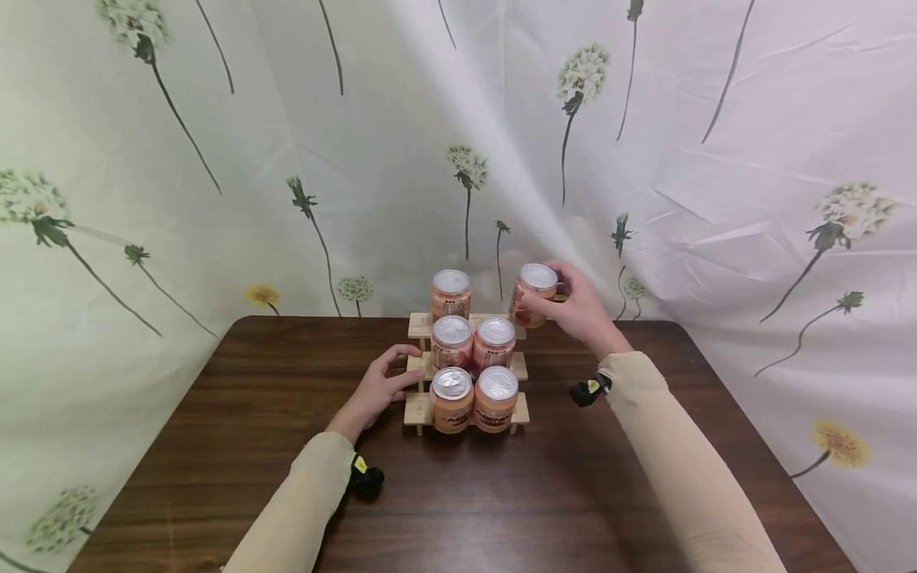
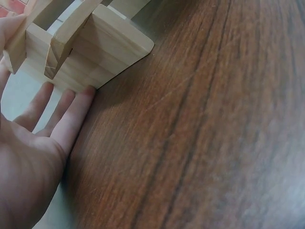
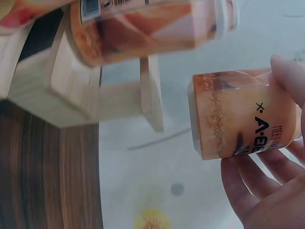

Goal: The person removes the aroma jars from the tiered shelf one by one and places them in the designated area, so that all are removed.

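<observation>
A three-tier wooden rack [image 1: 419, 409] stands on the table, bearing several orange-pink cans with silver lids. Two cans sit on the front tier, a left one [image 1: 452, 400] and a right one [image 1: 496, 399]. Behind them are two more on the middle tier, and one can [image 1: 451, 295] stands at the left of the top tier. My right hand [image 1: 579, 306] grips another can [image 3: 243, 114] beside the top tier's right end. My left hand [image 1: 380, 386] holds the rack's left side, thumb and index finger at the middle plank, other fingers [image 2: 74, 117] straight against the side panel [image 2: 109, 45].
The dark wood-grain table [image 1: 236, 398] extends to both sides and in front of the rack. A pale curtain [image 1: 401, 159] printed with dandelions hangs close behind the table's back edge.
</observation>
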`<state>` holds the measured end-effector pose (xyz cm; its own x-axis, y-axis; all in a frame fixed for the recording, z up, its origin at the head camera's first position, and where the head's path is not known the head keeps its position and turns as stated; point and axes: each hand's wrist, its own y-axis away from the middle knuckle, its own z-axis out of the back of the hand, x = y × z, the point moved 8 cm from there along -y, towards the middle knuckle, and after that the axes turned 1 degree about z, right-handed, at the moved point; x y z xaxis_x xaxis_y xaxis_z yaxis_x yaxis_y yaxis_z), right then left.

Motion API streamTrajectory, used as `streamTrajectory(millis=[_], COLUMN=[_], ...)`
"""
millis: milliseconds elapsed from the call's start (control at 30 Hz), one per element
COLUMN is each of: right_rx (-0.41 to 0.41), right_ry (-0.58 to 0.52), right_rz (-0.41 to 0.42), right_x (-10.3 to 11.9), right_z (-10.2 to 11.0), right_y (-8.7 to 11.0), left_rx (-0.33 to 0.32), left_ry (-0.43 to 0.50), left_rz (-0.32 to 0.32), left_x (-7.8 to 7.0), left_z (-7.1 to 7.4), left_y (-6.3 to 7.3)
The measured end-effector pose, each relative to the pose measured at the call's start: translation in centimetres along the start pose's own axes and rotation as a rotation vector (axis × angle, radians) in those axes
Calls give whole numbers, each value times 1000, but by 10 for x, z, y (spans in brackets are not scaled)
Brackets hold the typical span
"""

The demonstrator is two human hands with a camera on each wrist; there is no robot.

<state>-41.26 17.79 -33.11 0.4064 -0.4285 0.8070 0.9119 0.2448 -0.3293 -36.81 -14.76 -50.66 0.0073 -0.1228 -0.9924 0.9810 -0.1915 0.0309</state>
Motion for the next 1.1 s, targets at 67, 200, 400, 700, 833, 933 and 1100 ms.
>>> streamTrajectory(millis=[67, 200, 400, 700, 833, 933, 1100], right_rx=[-12, -36, -57, -51, -36, -30, 1], right_ry=[-7, -8, 9, 16, 16, 25, 56], right_rz=[-5, -31, -65, -46, -44, -51, -77], right_x=[-3, -13, -27, -46, -56, -63, -79], right_z=[8, 24, 37, 34, 27, 21, 9], right_y=[4, 12, 20, 28, 32, 36, 41], left_rx=[-2, 4, -1, 5, 0, -2, 0], left_ry=[1, 3, 6, 8, 7, 5, 6], left_rz=[3, 3, 6, 1, 7, 8, 6], left_x=[0, 0, 0, -1, -1, -2, -2], left_z=[1, 1, 0, -2, -1, -1, -2], left_y=[1, 0, 1, -1, 0, 1, 1])
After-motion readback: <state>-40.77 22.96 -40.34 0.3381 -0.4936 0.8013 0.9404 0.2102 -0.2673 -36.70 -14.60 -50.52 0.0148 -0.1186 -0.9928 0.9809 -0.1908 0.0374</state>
